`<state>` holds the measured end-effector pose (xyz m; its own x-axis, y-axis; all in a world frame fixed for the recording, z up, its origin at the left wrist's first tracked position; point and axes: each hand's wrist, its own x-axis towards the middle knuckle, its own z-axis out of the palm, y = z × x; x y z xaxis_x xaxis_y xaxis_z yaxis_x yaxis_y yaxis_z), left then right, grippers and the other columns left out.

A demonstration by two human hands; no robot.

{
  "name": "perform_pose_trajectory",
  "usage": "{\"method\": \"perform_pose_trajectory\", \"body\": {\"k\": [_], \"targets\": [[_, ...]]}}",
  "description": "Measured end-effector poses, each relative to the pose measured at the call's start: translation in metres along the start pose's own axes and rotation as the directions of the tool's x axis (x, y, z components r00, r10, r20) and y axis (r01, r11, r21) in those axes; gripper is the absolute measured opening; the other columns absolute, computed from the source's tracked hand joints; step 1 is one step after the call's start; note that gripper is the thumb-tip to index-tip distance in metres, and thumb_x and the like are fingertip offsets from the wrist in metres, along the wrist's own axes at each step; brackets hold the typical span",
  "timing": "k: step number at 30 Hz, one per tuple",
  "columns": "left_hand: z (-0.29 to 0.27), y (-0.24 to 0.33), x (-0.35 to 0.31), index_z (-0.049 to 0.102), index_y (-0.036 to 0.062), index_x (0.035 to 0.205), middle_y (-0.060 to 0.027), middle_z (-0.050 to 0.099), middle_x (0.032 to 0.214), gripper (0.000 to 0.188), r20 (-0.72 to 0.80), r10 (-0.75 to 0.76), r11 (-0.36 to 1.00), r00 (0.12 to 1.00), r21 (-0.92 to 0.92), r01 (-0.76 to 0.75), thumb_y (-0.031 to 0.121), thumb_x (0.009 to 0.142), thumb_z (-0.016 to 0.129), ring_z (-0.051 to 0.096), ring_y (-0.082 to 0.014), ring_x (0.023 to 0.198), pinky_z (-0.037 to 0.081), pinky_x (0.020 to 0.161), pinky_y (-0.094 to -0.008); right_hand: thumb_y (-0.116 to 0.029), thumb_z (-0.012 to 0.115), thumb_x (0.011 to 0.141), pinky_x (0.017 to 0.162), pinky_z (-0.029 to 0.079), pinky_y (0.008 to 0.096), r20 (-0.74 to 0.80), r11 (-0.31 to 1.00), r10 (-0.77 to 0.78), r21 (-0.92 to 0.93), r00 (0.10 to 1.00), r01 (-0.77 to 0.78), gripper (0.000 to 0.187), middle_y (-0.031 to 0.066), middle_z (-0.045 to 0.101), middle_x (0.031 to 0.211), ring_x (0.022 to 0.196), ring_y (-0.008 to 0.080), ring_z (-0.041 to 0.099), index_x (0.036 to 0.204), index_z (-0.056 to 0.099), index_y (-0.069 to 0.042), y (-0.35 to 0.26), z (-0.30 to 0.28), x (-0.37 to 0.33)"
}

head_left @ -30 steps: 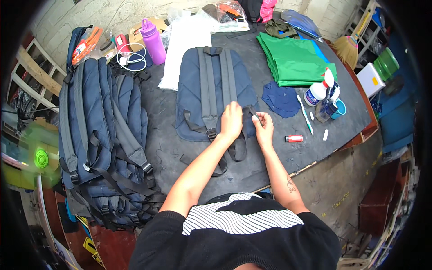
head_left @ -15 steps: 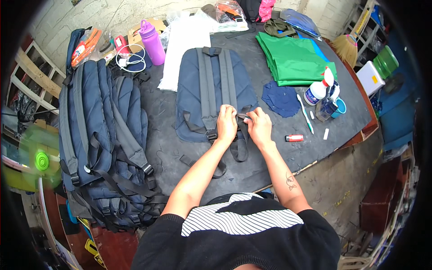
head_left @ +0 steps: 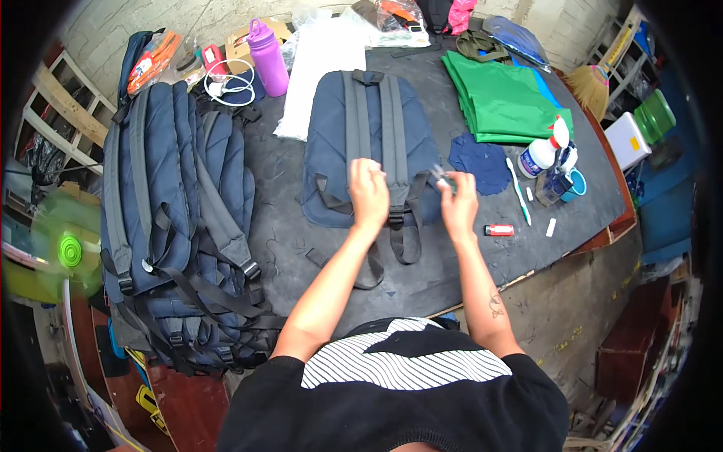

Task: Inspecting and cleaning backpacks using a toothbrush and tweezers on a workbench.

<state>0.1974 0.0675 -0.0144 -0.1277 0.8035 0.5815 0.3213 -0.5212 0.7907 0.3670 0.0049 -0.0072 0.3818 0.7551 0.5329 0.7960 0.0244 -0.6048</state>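
Note:
A navy backpack (head_left: 324,113) with grey shoulder straps lies strap side up on the dark table in front of me. My left hand (head_left: 369,194) is over its lower strap area, fingers curled closed; whatever they pinch, if anything, is hidden. My right hand (head_left: 461,203) is at the pack's lower right edge, closed around small metal snips (head_left: 438,173), whose blades are blurred and point up and left. Between my hands, a black webbing strap (head_left: 407,245) with a buckle (head_left: 395,218) hangs in a loop below the pack.
Stacked navy backpacks (head_left: 162,196) crowd the left. Behind stand a purple bottle (head_left: 269,60) and white sheets (head_left: 320,75). To the right are folded green fabric (head_left: 504,98), a navy cloth scrap (head_left: 480,164), a spray bottle (head_left: 538,157), a toothbrush (head_left: 520,192) and a red lighter (head_left: 498,230).
My hands have moved apart: the right has gone right with the snips, now in plainer sight, and the left slightly left relative to the pack. The whole view has shifted a little.

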Motion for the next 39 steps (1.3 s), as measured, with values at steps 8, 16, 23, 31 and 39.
{"method": "perform_pose_trajectory", "body": {"k": [8, 16, 23, 31, 39], "targets": [[-0.08, -0.018, -0.009, 0.067, -0.0038, 0.08, -0.0116, 0.066, 0.083, 0.008, 0.343, -0.209, 0.978, 0.916, 0.086, 0.19, 0.003, 0.076, 0.065, 0.064, -0.0201, 0.075, 0.05, 0.068, -0.029, -0.008, 0.066, 0.079, 0.071, 0.047, 0.0334, 0.242, 0.965, -0.074, 0.262, 0.967, 0.009, 0.021, 0.012, 0.057, 0.092, 0.085, 0.0256, 0.06, 0.099, 0.061, -0.002, -0.033, 0.009, -0.02], [-0.076, -0.023, -0.026, 0.051, 0.0011, 0.083, -0.0114, 0.053, 0.086, 0.009, 0.493, 0.174, 0.825, 0.852, 0.399, -0.4, -0.002, 0.075, 0.053, 0.053, -0.0285, 0.083, 0.044, 0.074, -0.0391, -0.013, 0.068, 0.076, 0.07, 0.042, 0.0368, 0.358, 0.923, -0.383, 0.115, 0.852, 0.367, 0.014, 0.0076, 0.054, 0.081, 0.08, 0.0264, 0.057, 0.087, 0.064, -0.005, -0.052, 0.039, -0.03], [-0.067, -0.029, -0.036, 0.051, -0.0015, 0.091, -0.0143, 0.05, 0.093, 0.019, 0.345, 0.158, 0.86, 0.925, 0.412, -0.301, -0.008, 0.074, 0.052, 0.053, -0.0305, 0.087, 0.042, 0.079, -0.0385, -0.013, 0.068, 0.075, 0.07, 0.042, 0.0356, 0.358, 0.907, -0.421, 0.142, 0.834, 0.397, 0.014, 0.0068, 0.054, 0.082, 0.079, 0.0253, 0.057, 0.086, 0.064, -0.005, -0.052, 0.041, -0.029], [-0.079, -0.036, -0.033, 0.061, -0.0035, 0.088, -0.0124, 0.06, 0.101, 0.011, 0.311, 0.085, 0.975, 0.947, 0.171, -0.144, -0.005, 0.078, 0.058, 0.06, -0.0289, 0.087, 0.049, 0.077, -0.0367, -0.013, 0.068, 0.074, 0.069, 0.04, 0.0348, 0.362, 0.888, -0.457, 0.133, 0.812, 0.44, 0.015, 0.0054, 0.054, 0.081, 0.078, 0.0234, 0.056, 0.087, 0.065, -0.005, -0.05, 0.043, -0.028], [-0.075, -0.034, -0.029, 0.051, 0.0, 0.09, -0.0132, 0.052, 0.1, 0.011, 0.486, 0.135, 0.838, 0.864, 0.409, -0.361, 0.001, 0.08, 0.054, 0.052, -0.0302, 0.092, 0.041, 0.08, -0.04, -0.012, 0.069, 0.073, 0.068, 0.039, 0.0347, 0.294, 0.857, -0.514, 0.143, 0.806, 0.494, 0.015, 0.0054, 0.054, 0.08, 0.076, 0.0224, 0.056, 0.086, 0.065, -0.005, -0.052, 0.046, -0.029]]}}
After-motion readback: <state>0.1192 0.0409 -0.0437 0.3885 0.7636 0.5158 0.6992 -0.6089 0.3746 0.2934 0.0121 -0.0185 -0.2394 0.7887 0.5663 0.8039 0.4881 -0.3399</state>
